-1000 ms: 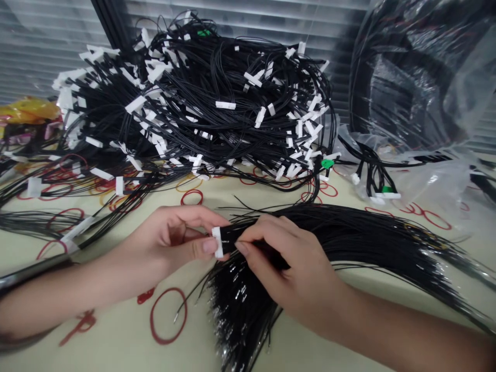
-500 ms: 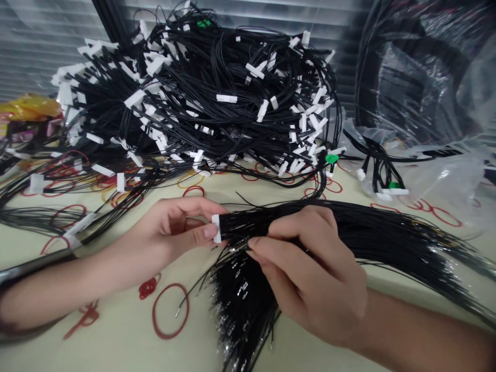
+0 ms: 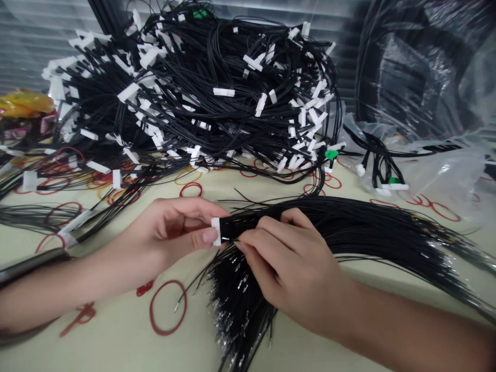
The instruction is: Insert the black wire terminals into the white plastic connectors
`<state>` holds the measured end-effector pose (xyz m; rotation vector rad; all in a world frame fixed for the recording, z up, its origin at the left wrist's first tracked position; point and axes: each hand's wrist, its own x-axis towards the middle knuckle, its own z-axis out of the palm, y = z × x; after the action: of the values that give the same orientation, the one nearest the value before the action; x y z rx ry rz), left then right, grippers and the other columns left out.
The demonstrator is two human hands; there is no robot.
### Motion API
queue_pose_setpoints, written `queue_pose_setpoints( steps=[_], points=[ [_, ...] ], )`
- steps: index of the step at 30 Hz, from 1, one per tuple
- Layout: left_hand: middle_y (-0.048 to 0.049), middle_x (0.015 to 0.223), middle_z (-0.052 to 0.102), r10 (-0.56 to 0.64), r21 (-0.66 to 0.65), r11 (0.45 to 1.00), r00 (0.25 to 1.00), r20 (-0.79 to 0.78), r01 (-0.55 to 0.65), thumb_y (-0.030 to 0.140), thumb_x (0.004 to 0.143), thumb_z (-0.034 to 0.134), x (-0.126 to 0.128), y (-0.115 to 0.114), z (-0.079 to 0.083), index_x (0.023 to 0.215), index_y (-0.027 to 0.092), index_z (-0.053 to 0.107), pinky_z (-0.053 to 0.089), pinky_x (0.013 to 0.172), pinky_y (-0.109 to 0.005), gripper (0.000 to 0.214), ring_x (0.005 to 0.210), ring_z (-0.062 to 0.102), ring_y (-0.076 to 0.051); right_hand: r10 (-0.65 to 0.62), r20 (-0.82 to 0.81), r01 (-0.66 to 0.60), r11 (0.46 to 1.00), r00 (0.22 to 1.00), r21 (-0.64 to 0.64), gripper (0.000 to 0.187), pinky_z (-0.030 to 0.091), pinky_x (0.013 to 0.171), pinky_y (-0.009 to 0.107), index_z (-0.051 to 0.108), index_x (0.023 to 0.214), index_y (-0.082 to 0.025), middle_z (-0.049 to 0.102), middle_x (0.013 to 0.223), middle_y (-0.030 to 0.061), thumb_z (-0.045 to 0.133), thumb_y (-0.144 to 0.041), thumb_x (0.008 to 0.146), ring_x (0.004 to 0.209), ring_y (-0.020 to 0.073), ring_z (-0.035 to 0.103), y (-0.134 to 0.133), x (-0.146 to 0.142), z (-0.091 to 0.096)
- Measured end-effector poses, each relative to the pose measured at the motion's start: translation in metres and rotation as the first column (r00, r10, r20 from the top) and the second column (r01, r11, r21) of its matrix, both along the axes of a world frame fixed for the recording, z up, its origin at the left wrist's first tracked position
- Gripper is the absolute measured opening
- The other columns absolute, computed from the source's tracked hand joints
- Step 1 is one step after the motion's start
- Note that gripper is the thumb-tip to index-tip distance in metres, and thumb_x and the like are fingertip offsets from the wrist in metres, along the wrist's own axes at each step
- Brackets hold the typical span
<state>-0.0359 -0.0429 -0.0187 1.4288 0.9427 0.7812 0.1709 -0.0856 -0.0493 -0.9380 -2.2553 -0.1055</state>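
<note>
Between the thumb and fingers of my left hand (image 3: 176,227) is a small white connector housing (image 3: 216,231), with black wires running out of its right side. My right hand (image 3: 287,263) pinches a thin black wire; its shiny metal terminal (image 3: 226,238) points at the housing, very close to its right face. Whether the tip is inside a slot I cannot tell. Below and behind my right hand spreads a thick bundle of loose black wires (image 3: 236,305) with bare metal terminals. More black wires (image 3: 368,227) stretch off to the right under the hand.
A large heap of black wire harnesses (image 3: 240,113) with white connectors fills the back. Red rubber bands (image 3: 168,307) lie scattered on the pale table (image 3: 127,346). Clear plastic bags (image 3: 445,170) stand at the right, and a yellow bag (image 3: 27,103) sits far left.
My right hand has moved left, bringing the wire's terminal up to the white housing. My left hand keeps its hold on the housing. The view has shifted slightly.
</note>
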Motion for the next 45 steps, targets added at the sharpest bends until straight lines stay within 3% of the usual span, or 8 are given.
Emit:
queue_pose_setpoints(
  steps=[5,12,20,29,33,37,41,45],
  points=[
    [0.0039,0.068,0.077,-0.006,0.024,1.0,1.0,-0.01,0.006,0.009,0.071,0.075,0.0,0.0,0.0,0.083,0.024,0.083,0.053,0.055,-0.009,0.02,0.06,0.069,-0.008,0.005,0.038,-0.006,1.0,0.999,0.003,0.025,0.032,0.069,0.034,0.066,0.08,-0.015,0.062,0.072,0.0003,0.049,-0.002,0.093,0.066,0.0141,0.05,0.0,0.001,0.0],
    [0.004,0.069,0.077,-0.038,0.018,0.999,0.999,-0.019,0.039,0.009,0.07,0.078,-0.001,0.001,-0.005,0.082,0.027,0.084,0.054,0.057,-0.011,0.022,0.062,0.07,-0.009,0.012,0.052,-0.017,0.995,0.999,0.095,0.024,0.031,0.066,0.033,0.068,0.084,-0.015,0.056,0.07,-0.0002,0.049,-0.005,0.094,0.06,0.0144,0.041,0.001,0.002,0.0],
    [0.0047,0.073,0.081,-0.135,-0.104,0.985,0.989,0.052,0.14,0.002,0.073,0.075,-0.003,0.004,-0.002,0.086,0.028,0.084,0.056,0.06,-0.009,0.031,0.066,0.074,-0.009,0.08,0.036,-0.085,0.984,0.996,0.158,0.029,0.031,0.063,0.03,0.066,0.076,-0.014,0.052,0.066,-0.0017,0.047,-0.001,0.094,0.056,0.0129,0.035,0.004,-0.002,0.0],
    [0.0047,0.069,0.08,-0.086,-0.023,0.996,0.996,0.027,0.087,0.002,0.07,0.075,0.003,-0.003,-0.002,0.08,0.026,0.084,0.053,0.057,-0.006,0.027,0.059,0.072,-0.006,0.118,0.049,-0.124,0.982,0.992,0.142,0.03,0.032,0.062,0.031,0.063,0.073,-0.014,0.054,0.065,-0.0012,0.047,-0.001,0.093,0.055,0.0119,0.04,0.002,-0.002,-0.001],
    [0.0051,0.071,0.08,-0.031,0.03,0.999,0.999,0.011,0.03,0.008,0.074,0.075,0.0,0.003,-0.003,0.088,0.026,0.083,0.054,0.06,-0.006,0.025,0.062,0.072,-0.006,0.092,-0.036,-0.09,0.994,0.995,0.06,0.02,0.038,0.067,0.032,0.07,0.091,-0.009,0.063,0.075,0.0019,0.052,-0.001,0.095,0.067,0.0129,0.054,0.003,-0.001,-0.005],
    [0.0071,0.071,0.08,-0.033,0.03,0.999,0.998,0.049,0.032,0.01,0.075,0.075,-0.002,0.008,-0.005,0.09,0.028,0.083,0.051,0.059,-0.003,0.024,0.063,0.072,-0.004,0.082,-0.149,-0.075,0.996,0.985,0.047,0.022,0.045,0.065,0.031,0.071,0.105,-0.006,0.067,0.081,0.0052,0.049,-0.007,0.101,0.071,0.0137,0.055,0.006,0.002,-0.002],
    [0.0066,0.077,0.082,-0.026,0.041,0.999,0.998,0.055,0.023,0.011,0.076,0.075,-0.003,0.009,-0.006,0.09,0.027,0.083,0.052,0.062,-0.003,0.022,0.066,0.072,-0.004,0.039,-0.308,-0.018,0.997,0.95,0.069,0.019,0.053,0.072,0.029,0.073,0.102,-0.016,0.072,0.091,0.0057,0.054,-0.013,0.101,0.084,0.0145,0.062,0.003,0.007,0.008],
    [0.0075,0.074,0.08,-0.023,0.053,0.998,0.998,0.061,0.019,0.012,0.076,0.077,-0.004,0.009,-0.007,0.088,0.027,0.083,0.053,0.061,-0.005,0.021,0.064,0.07,-0.004,-0.002,-0.455,-0.06,0.991,0.89,-0.123,0.018,0.052,0.056,0.02,0.063,0.083,-0.018,0.063,0.074,0.0005,0.062,-0.026,0.099,0.067,0.0086,0.061,-0.003,0.002,0.011]
  ],
)
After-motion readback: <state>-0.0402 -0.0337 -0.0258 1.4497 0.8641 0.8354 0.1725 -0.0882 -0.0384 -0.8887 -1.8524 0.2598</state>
